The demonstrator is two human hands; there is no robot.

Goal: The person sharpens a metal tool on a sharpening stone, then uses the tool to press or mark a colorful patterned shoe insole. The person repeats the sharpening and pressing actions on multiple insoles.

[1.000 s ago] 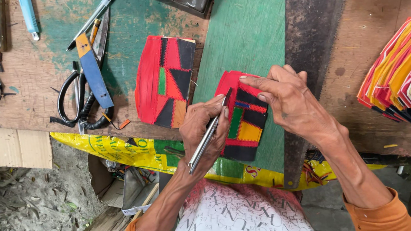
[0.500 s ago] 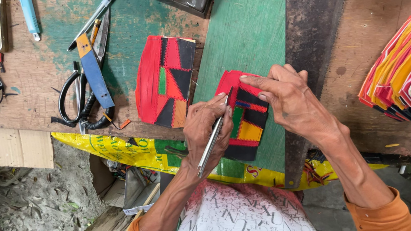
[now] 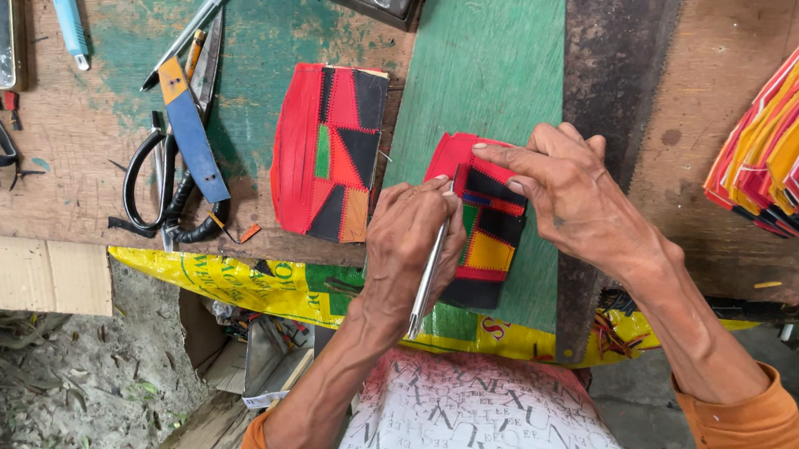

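Now the left hand (image 3: 411, 243) pinches a silver pen (image 3: 427, 280) with its fingers against a small patchwork pouch (image 3: 481, 236) on the green worktop (image 3: 491, 59), while the right hand (image 3: 567, 194) presses spread fingers on the pouch's top edge.

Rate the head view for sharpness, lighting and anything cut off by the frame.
Head view: sharp, with even daylight and soft shadows, no glare; left hand with its metal tool and right hand on the patchwork piece are crisp; the coloured stack is cropped at the right edge.
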